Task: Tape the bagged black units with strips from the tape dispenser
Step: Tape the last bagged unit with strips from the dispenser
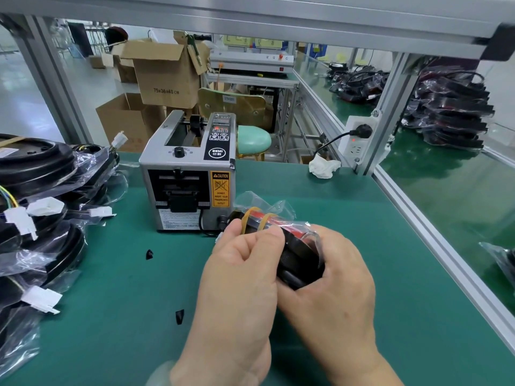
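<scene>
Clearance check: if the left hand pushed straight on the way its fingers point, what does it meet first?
The left hand grips the bagged black unit, so that comes first; beyond it, probably the tape dispenser, lower right corner. Depth unclear.

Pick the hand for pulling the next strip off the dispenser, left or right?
Left, probably. The left hand is nearer the tape dispenser outlet and only pinches the bagged black unit, while the right hand wraps round it.
</scene>
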A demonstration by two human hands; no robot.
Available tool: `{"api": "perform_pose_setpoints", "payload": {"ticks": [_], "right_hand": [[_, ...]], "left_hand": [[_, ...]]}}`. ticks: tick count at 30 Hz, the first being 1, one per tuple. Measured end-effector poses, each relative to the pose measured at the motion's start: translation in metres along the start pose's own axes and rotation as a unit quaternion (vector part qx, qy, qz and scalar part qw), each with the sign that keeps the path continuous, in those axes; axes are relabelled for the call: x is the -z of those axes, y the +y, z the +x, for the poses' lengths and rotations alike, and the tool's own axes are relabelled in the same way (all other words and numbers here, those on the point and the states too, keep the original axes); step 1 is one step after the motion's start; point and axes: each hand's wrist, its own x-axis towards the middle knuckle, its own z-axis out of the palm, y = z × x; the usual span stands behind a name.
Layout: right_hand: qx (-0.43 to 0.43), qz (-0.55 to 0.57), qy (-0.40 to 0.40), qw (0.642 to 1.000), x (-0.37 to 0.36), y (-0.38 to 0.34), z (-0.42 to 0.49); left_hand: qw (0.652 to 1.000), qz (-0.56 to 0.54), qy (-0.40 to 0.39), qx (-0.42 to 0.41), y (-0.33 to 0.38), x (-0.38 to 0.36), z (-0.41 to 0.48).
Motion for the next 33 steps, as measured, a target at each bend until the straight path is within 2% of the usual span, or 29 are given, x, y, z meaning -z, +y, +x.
{"api": "perform_pose_setpoints", "payload": {"ticks": [12, 18, 21, 26, 33], "right_hand": [[0.007, 0.010, 0.009, 1.000, -0.001, 0.001, -0.001], [0.014, 0.003, 0.007, 1.000, -0.003, 0.003, 0.000], [0.021, 0.009, 0.008, 1.000, -0.002, 0.004, 0.000], [-0.003, 0.029, -0.005, 1.000, 0.001, 0.004, 0.001], [-0.018, 0.049, 0.005, 0.999, 0.002, 0.003, 0.003]], "left_hand": [[0.999, 0.016, 0.021, 0.035, -0.013, -0.001, 0.003], [0.992, -0.074, 0.021, 0.096, -0.008, 0.001, 0.013], [0.995, -0.042, 0.032, 0.084, -0.007, 0.003, 0.017], [0.994, -0.013, 0.014, 0.110, -0.008, 0.006, 0.027], [0.993, 0.088, -0.032, 0.067, -0.010, 0.008, 0.024]]}}
